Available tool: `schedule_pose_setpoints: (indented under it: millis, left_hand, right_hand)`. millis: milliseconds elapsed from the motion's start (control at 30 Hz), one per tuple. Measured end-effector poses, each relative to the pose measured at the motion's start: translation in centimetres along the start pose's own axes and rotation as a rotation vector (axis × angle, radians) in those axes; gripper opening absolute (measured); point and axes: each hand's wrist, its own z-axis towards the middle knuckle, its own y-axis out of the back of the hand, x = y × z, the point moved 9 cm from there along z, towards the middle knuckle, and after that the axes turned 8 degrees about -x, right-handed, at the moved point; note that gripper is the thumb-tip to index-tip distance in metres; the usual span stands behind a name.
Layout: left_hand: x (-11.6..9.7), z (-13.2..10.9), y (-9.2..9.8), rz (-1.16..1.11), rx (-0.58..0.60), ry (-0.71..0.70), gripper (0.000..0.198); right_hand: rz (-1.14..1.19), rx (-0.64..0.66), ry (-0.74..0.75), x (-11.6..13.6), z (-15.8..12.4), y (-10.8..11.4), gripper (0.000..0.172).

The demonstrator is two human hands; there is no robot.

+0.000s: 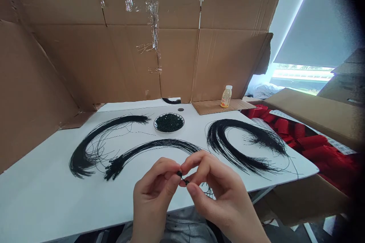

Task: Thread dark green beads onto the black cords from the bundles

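Note:
My left hand [155,193] and my right hand [216,190] meet above the near edge of the white table [42,193]. Both pinch a small black bead-like piece [183,178] on a thin black cord between thumb and forefinger. Just beyond them lies a curved bundle of black cords with fitted ends [148,150]. A loose bundle of black cords [94,140] arcs at the left, and another thick bundle [239,144] curves at the right. A round dish of small dark pieces [169,122] sits farther back at the centre.
Cardboard walls [128,45] stand round the back and left of the table. A small bottle of yellow liquid [226,96] stands on a cardboard flap at the back right. A box of red parts [296,133] sits beyond the right edge.

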Motion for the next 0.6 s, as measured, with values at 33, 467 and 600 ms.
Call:
schedule_pose_setpoints:
  millis: [33, 467, 600]
  left_hand:
    - [-0.09, 0.00, -0.02, 0.009, 0.015, -0.017, 0.011]
    - [-0.02, 0.03, -0.04, 0.067, -0.038, -0.014, 0.005]
    - [-0.02, -0.21, 0.02, 0.056, -0.112, 0.033, 0.008]
  right_hand:
    - [-0.007, 0.002, -0.005, 0.01, 0.01, 0.00, 0.020]
    - [0.056, -0.020, -0.068, -0.53, 0.20, 0.11, 0.017]
    - [0.052, -0.005, -0.062, -0.56, 0.15, 0.06, 0.018]
